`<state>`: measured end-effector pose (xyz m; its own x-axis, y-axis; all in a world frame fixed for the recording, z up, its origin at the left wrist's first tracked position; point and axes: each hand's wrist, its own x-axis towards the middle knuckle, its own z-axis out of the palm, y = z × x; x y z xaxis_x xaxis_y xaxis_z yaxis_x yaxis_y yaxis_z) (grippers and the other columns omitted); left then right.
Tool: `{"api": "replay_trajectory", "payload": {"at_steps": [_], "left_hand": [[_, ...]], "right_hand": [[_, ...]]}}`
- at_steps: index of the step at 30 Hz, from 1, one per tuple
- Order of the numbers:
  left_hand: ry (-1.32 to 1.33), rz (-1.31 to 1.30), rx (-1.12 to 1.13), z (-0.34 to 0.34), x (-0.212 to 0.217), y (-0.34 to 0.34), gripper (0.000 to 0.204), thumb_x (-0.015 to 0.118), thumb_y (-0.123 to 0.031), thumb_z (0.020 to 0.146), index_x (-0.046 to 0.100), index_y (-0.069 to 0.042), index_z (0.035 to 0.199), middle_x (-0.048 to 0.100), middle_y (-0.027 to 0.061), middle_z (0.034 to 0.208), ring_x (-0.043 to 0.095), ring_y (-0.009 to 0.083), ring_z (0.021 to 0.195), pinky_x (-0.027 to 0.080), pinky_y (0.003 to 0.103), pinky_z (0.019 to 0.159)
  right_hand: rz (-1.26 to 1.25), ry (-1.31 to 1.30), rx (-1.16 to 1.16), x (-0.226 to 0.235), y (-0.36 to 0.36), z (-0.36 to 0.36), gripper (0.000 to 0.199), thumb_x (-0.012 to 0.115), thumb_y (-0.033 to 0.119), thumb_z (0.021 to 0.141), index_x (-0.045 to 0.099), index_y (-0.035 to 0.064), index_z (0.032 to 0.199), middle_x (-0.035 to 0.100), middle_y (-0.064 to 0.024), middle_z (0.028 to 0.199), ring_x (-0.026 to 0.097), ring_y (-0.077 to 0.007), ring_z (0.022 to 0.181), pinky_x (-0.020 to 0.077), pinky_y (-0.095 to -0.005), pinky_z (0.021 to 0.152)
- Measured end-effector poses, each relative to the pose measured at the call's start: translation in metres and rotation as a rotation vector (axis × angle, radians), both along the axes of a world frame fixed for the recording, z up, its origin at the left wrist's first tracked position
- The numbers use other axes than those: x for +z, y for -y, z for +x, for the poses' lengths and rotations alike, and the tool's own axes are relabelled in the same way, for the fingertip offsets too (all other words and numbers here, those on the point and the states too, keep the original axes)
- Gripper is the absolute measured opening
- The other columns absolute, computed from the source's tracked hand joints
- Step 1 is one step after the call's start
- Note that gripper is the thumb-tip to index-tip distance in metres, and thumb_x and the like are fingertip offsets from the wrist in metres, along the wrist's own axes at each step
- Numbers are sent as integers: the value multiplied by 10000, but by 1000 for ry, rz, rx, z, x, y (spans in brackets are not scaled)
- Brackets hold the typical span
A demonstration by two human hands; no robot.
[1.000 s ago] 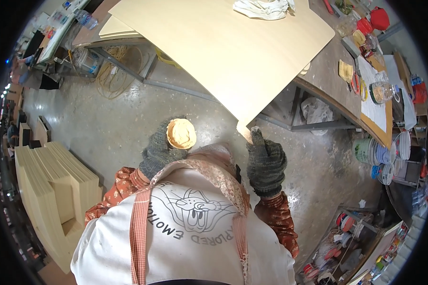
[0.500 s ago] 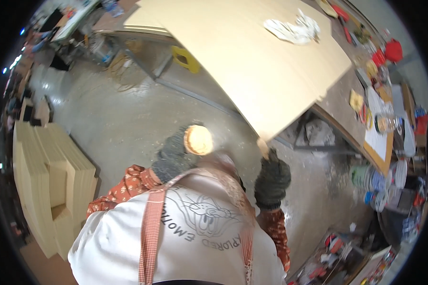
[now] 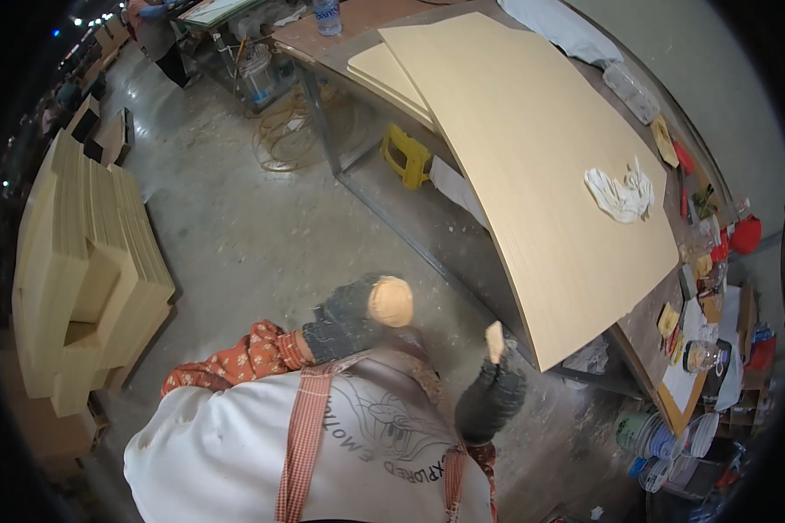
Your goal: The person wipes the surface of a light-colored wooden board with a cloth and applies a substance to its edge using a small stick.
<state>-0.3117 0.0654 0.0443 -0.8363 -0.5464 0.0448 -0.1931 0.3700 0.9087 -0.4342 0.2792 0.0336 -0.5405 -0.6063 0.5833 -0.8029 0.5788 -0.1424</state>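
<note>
In a dark grey glove, my left hand (image 3: 340,315) is wrapped round a small round container (image 3: 391,302) whose top shows a tan, paste-like surface. My right hand (image 3: 490,403), gloved alike, is closed on a short, flat tan spatula-like piece (image 3: 494,341) that points up. Its tip is near the close corner of a large pale wood panel (image 3: 541,183), apart from it in the picture. The panel lies on the workbench (image 3: 628,336) with its near corner jutting over the edge. A crumpled white cloth (image 3: 621,196) rests on the panel.
Stacked pale boards (image 3: 96,270) stand on the floor at left. Beneath the bench are a metal frame (image 3: 401,235) and a yellow plastic object (image 3: 405,157). Coiled hose (image 3: 275,139) lies farther back. Plastic tubs (image 3: 654,436) stand at right. Another person (image 3: 161,39) is at far left.
The view has shifted, so the panel and bench sit lower and farther right. My right hand's spatula-like piece, earlier at the panel's corner, is now left of it. The left hand still holds the container.
</note>
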Motion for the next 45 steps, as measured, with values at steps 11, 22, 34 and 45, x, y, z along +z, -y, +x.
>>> {"api": "replay_trajectory", "payload": {"at_steps": [11,22,34,45], "left_hand": [[24,-78,396,69,-26,96,560,748,-174,717,493,-12,1188,623,138,1060,624,252,966,491,340,847],[-122,413,603,104,-89,283,498,706,-36,742,478,-33,1185,623,122,948,625,236,819,530,344,702],[247,61,231,-70,-50,409,492,698,-35,746,477,-34,1186,619,122,917,618,235,786,528,341,670],[-10,-423,-357,-161,8,495,479,758,-161,673,583,-54,1107,631,133,999,626,279,892,501,354,780]], "right_hand": [[-77,237,361,21,152,-16,319,566,75,827,576,1,1136,607,-185,1101,589,-337,875,464,-409,759],[-285,264,519,-17,325,-61,367,606,95,761,597,38,1124,620,-101,1054,582,-264,772,481,-368,667],[-282,414,229,-10,363,-106,406,604,56,768,561,22,1170,603,-128,1131,575,-297,864,456,-394,761],[-314,190,-365,12,434,-105,292,541,43,882,563,-6,1169,614,-202,1093,599,-312,884,475,-383,786]]}}
